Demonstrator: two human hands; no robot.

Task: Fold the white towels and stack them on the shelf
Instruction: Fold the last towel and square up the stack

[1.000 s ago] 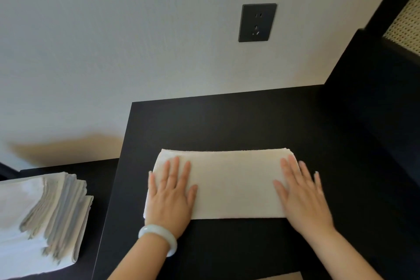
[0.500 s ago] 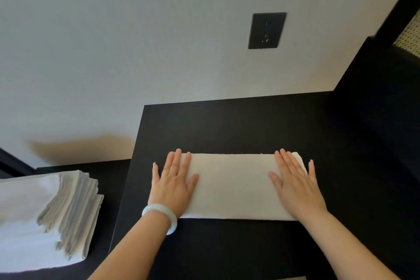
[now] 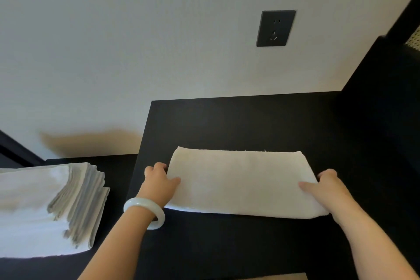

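The folded white towel (image 3: 241, 182) is lying flat on the desk (image 3: 250, 120), long axis running left to right, with the left hand (image 3: 159, 183) and right hand (image 3: 327, 186) each gripping one short end, fingers (image 3: 156, 167) curled round it.

No legible text anywhere
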